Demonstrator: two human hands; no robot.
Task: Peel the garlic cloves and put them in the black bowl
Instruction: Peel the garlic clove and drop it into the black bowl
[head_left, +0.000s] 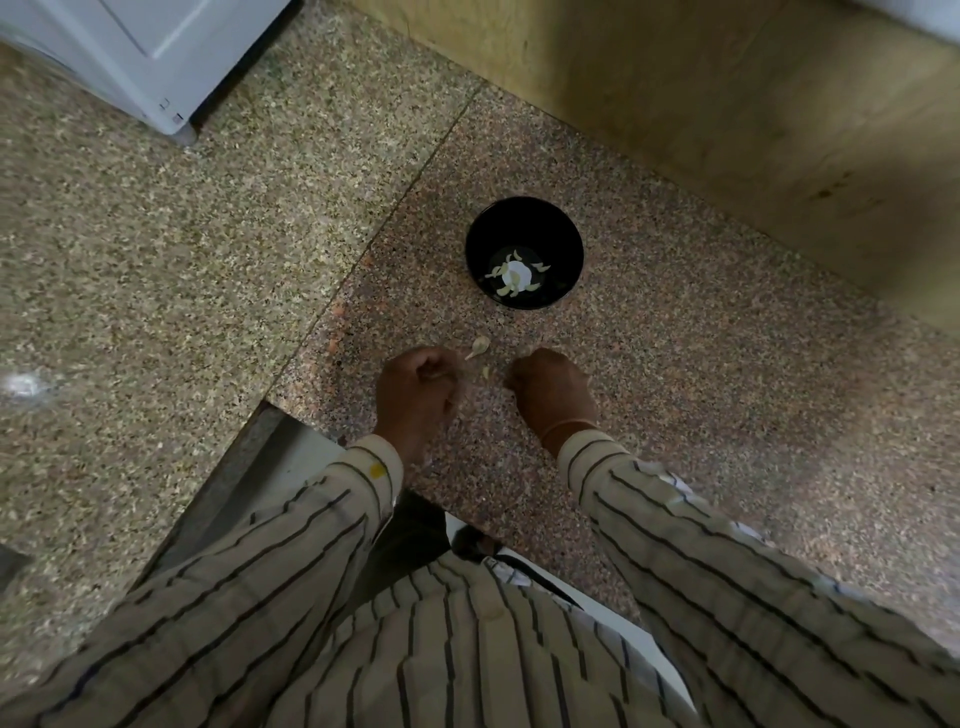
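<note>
Garlic clove, diagonal, tip toward left hand

Illumination is dim, diffuse indoor light from overhead; colours are muted and warm. Shadows are soft: a faint one lies beside the bowl at its lower right. A white reflection marks the middle of the bowl's floor. One small patch of glare sits on the floor at the left edge of the frame. A dark, unfocused smear covers the wall toward the upper right corner. Sharpness is best at the centre, where the countertop speckle is resolved. The left hand and right hand are slightly blurred, hiding fingertip detail. Wide-angle distortion bends the straight edges and stretches the sleeves along the bottom.
</note>
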